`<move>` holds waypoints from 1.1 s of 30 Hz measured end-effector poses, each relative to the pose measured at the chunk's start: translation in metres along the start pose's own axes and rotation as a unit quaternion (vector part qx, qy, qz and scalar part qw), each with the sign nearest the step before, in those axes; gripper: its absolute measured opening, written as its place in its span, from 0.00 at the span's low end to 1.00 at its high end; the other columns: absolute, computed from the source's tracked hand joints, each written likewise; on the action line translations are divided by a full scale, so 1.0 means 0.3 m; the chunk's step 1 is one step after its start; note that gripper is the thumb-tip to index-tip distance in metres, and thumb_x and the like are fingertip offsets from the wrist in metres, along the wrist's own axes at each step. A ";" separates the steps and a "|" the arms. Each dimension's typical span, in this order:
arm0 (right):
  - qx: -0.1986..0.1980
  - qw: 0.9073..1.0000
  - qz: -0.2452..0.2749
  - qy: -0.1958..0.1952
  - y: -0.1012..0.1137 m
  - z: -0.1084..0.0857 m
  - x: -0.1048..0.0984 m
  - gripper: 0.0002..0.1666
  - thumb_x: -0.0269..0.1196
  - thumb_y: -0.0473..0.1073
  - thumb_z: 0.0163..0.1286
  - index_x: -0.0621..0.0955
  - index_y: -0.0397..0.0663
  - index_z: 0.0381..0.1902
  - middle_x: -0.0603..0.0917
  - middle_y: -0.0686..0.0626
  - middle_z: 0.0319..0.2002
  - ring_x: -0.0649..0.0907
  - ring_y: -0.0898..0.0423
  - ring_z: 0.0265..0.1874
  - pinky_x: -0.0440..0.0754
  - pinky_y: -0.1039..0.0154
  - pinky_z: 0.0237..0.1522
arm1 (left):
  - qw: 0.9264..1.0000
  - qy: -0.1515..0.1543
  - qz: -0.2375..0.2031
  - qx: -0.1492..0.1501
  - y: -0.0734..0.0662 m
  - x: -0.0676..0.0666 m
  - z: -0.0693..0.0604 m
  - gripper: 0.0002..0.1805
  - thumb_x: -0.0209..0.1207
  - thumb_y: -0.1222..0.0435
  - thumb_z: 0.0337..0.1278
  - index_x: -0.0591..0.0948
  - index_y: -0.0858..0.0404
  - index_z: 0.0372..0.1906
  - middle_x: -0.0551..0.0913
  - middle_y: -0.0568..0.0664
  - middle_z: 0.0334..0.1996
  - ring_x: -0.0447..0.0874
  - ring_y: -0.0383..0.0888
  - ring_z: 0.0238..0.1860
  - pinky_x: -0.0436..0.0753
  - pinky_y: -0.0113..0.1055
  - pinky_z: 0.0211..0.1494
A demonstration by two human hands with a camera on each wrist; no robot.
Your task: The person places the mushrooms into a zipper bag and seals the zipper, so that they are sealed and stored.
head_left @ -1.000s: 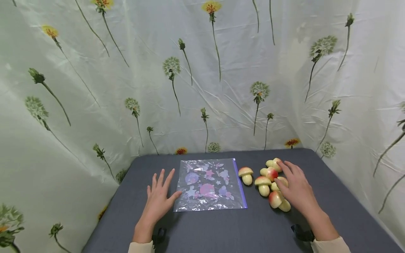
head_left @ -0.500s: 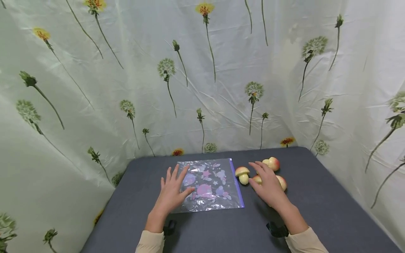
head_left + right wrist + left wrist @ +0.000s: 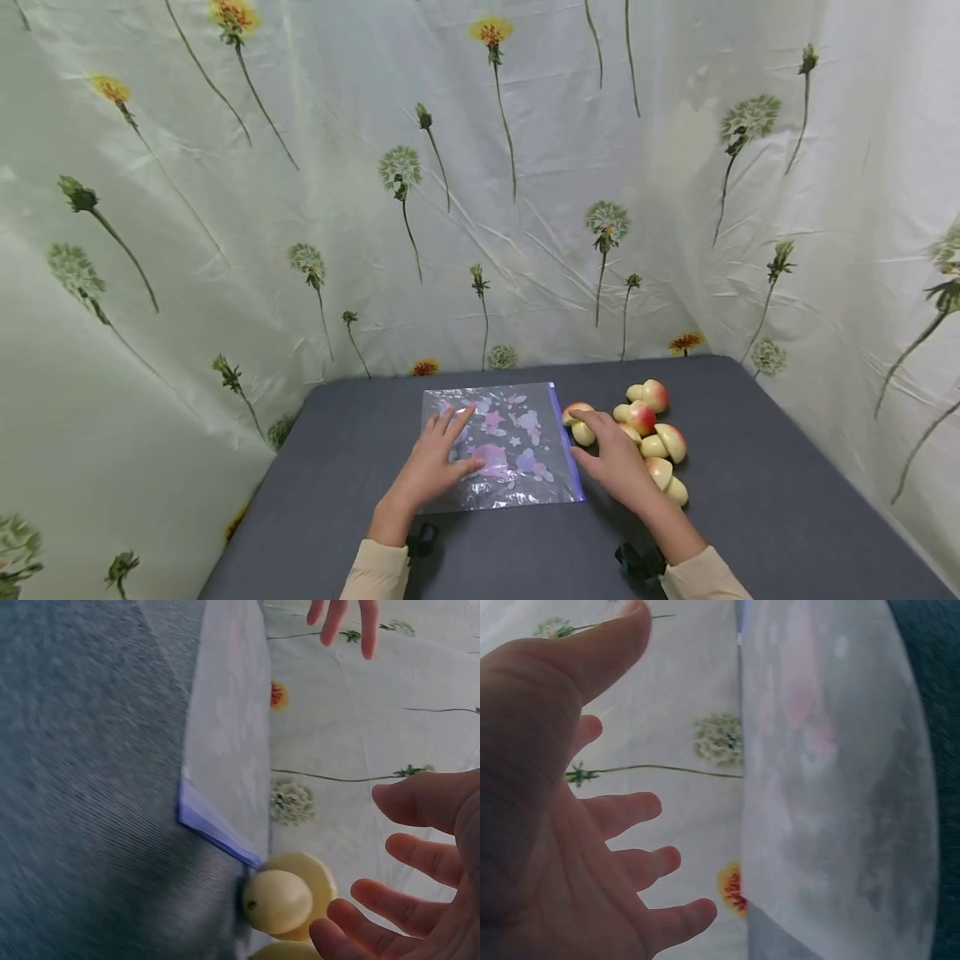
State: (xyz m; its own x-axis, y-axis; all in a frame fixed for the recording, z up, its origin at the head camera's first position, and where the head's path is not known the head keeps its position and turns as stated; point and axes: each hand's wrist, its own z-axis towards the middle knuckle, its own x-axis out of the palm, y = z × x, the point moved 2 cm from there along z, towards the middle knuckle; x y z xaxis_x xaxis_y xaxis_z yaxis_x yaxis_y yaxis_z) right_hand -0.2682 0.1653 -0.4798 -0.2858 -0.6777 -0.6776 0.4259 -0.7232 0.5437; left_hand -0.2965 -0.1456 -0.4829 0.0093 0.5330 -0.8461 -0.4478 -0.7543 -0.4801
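Observation:
A clear zip bag (image 3: pixel 517 483) printed with pink and purple shapes lies flat on the table, its purple zip edge on the right. Above the bag's left part hovers my left hand (image 3: pixel 429 471), fingers spread and holding nothing; the left wrist view shows the same hand (image 3: pixel 577 802) beside the bag (image 3: pixel 832 772). My right hand (image 3: pixel 618 465), fingers spread, is over the gap between the zip edge and the mushrooms, partly covering the nearest mushroom (image 3: pixel 582 432). In the right wrist view that mushroom (image 3: pixel 277 901) stands by the bag's corner, the hand (image 3: pixel 420 885) apart from it.
Several more toy mushrooms (image 3: pixel 663 443) with red and cream caps lie in a loose cluster right of my right hand. The dark grey table (image 3: pixel 525 554) extends around them. A white curtain (image 3: pixel 540 275) with dandelion prints hangs behind and at both sides.
My right hand has moved left from over the mushroom cluster to near the bag's zip edge, uncovering several mushrooms. My left hand has moved right, over the bag. The bag lies where it was.

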 end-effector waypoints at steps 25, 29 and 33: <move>0.136 0.984 0.067 0.090 -0.052 -0.041 0.095 0.30 0.75 0.34 0.53 0.83 0.46 0.57 0.86 0.46 0.46 0.80 0.60 0.31 0.78 0.60 0.36 | 0.998 0.043 0.022 -0.034 0.099 0.092 -0.021 0.51 0.74 0.45 0.49 0.63 0.48 0.78 0.63 0.65 0.73 0.53 0.73 0.73 0.58 0.73 0.63; 0.147 0.982 0.082 0.090 -0.051 -0.043 0.094 0.29 0.75 0.34 0.54 0.84 0.47 0.56 0.86 0.46 0.45 0.81 0.60 0.32 0.79 0.60 0.36 | 0.998 0.050 0.028 -0.032 0.106 0.094 -0.019 0.48 0.72 0.44 0.51 0.66 0.51 0.77 0.65 0.64 0.72 0.53 0.73 0.73 0.58 0.73 0.63; 0.161 0.978 0.108 0.082 -0.057 -0.044 0.093 0.28 0.74 0.31 0.53 0.85 0.46 0.55 0.87 0.47 0.43 0.81 0.59 0.31 0.79 0.62 0.35 | 0.997 0.057 0.034 -0.028 0.112 0.096 -0.019 0.44 0.70 0.42 0.53 0.71 0.54 0.73 0.65 0.64 0.72 0.53 0.73 0.73 0.58 0.73 0.63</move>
State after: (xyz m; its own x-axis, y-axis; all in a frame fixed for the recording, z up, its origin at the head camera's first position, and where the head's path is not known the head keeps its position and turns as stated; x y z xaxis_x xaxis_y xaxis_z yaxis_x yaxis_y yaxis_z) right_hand -0.2722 0.1604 -0.5145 -0.0661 -0.8073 -0.5864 0.1608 -0.5886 0.7923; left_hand -0.3061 -0.1577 -0.5247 0.0839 0.4345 -0.8967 -0.4010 -0.8091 -0.4296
